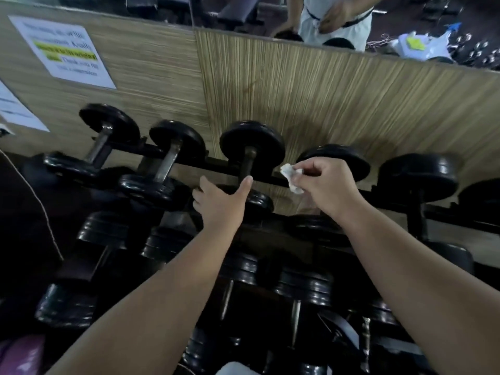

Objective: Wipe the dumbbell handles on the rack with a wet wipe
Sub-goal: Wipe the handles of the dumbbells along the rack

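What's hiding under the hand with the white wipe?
A black dumbbell: its round end plates show beyond and below the right hand, which pinches the wipe. The hand covers its handle.

Dumbbells [173, 158] sat in a row on the rack [215, 163], with the wall [297, 98] behind at 12 o'clock. Notice [63, 50] on the wall at 10 o'clock. Wipe [290, 177] at 3 o'clock of the centre handle [247, 163], and the left hand [221, 204] at 7 o'clock.

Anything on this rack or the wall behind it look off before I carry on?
Nothing spilled or fallen. The handle of the dumbbell just beyond the left hand looks brownish near its far end, perhaps rust, and the wall panel above it carries a faint dark stain. The right hand pinches the wipe.
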`<control>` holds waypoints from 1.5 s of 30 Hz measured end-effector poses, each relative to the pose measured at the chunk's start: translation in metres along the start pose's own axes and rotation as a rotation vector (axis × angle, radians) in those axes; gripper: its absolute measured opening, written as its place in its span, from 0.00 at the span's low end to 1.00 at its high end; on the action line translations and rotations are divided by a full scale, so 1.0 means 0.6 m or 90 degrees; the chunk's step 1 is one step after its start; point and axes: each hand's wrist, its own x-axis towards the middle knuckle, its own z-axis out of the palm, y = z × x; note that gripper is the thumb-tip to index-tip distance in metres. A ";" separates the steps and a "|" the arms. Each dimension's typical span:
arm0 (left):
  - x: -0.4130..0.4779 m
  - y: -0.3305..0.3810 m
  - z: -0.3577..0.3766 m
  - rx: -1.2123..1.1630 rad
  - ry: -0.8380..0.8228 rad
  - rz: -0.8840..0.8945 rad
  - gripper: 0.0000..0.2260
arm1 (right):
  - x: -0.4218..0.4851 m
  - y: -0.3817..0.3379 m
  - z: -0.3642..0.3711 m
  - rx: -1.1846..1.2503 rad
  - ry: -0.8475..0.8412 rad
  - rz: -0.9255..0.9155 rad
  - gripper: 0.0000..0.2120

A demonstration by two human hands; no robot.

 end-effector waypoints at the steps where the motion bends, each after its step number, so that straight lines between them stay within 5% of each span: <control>1: -0.002 -0.010 0.005 -0.031 0.009 0.014 0.54 | 0.012 0.003 0.007 0.001 -0.017 0.009 0.04; 15: 0.005 -0.067 0.045 -0.198 0.069 0.101 0.49 | 0.189 0.057 0.171 -0.037 -0.020 0.134 0.04; 24: 0.010 -0.072 0.085 -0.282 0.176 0.129 0.48 | 0.218 0.071 0.195 -0.040 0.018 0.060 0.02; 33: 0.021 -0.080 0.094 -0.291 0.217 0.150 0.47 | 0.216 0.112 0.169 -0.210 -0.254 -0.341 0.04; 40: 0.024 -0.085 0.096 -0.301 0.213 0.172 0.47 | 0.245 0.099 0.171 -0.224 -0.168 -0.361 0.08; 45: 0.026 -0.088 0.098 -0.323 0.207 0.171 0.50 | 0.220 0.104 0.164 -0.228 -0.385 -0.512 0.11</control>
